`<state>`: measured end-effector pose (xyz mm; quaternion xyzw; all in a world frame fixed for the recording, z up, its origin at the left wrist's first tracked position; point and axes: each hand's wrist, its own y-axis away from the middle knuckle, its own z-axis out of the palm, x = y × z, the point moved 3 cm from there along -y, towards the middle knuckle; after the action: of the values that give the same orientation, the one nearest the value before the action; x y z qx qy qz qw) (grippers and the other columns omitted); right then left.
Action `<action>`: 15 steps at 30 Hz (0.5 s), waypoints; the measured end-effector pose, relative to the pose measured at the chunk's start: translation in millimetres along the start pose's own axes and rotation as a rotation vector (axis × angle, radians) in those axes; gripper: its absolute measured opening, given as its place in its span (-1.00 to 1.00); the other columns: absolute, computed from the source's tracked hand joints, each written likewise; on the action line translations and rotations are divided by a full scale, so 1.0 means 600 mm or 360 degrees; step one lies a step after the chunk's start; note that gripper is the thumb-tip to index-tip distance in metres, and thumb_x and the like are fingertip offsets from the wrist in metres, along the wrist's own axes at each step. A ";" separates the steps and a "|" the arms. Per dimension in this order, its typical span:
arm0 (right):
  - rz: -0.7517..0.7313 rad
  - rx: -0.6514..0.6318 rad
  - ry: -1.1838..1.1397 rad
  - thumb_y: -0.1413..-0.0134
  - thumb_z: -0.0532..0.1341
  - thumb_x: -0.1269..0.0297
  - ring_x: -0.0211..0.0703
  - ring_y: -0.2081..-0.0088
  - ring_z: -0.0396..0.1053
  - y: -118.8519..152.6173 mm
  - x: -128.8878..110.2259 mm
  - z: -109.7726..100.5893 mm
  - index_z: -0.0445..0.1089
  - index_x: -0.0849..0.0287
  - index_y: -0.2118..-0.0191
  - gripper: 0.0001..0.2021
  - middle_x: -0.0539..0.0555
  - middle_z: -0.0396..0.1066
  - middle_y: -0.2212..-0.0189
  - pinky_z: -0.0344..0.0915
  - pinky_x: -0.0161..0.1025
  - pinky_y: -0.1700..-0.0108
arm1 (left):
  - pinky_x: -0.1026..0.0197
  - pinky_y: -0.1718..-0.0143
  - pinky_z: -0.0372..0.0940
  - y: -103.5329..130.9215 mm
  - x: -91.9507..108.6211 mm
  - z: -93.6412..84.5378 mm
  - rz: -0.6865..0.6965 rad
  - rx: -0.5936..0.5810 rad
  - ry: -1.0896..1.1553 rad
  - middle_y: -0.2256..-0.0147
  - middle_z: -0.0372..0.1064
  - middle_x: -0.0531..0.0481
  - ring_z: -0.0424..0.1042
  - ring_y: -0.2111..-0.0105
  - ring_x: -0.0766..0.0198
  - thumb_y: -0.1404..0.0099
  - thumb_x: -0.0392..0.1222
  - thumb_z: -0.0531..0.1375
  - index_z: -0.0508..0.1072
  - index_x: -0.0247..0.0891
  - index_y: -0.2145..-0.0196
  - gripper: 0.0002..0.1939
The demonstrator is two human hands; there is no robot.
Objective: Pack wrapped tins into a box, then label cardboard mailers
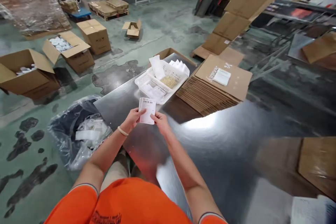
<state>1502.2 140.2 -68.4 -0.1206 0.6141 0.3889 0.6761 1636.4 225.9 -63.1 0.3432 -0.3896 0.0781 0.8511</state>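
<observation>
Both hands hold a white paper label with a barcode (pixel 147 112) above the near edge of the shiny metal table (pixel 210 150). My left hand (pixel 133 118) grips its left side, thumb on top. My right hand (pixel 160 120) pinches its lower right side. Just beyond the label sit white plastic baskets (pixel 162 77) with white papers and a tan heap inside; the tan contents are too small to name. A stack of flattened cardboard boxes (pixel 210 87) lies to the right of the baskets, with a white packet (pixel 222 76) on top.
A bin lined with a clear bag (pixel 65 129) stands on the floor at the left, holding white scraps. Open cardboard boxes (pixel 39 80) are farther left. A wooden pallet (pixel 109 8) lies behind. At the table's right is another cardboard box (pixel 319 164).
</observation>
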 end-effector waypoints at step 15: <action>0.0179 0.0566 -0.0008 -0.26 0.35 0.14 -0.18 0.28 0.49 0.012 0.071 0.082 0.50 0.24 0.10 -0.74 0.08 0.55 0.21 0.50 -0.22 0.29 | 0.27 0.25 0.30 0.280 -0.128 -0.274 -0.0119 0.0631 -0.0410 0.35 0.39 0.09 0.45 0.38 0.35 -0.25 -0.30 0.32 0.38 -0.24 0.13 -0.74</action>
<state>1530.9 192.5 -95.0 0.0362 0.6774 0.3116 0.6654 1616.6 468.8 -106.2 0.5249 -0.4590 0.0771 0.7126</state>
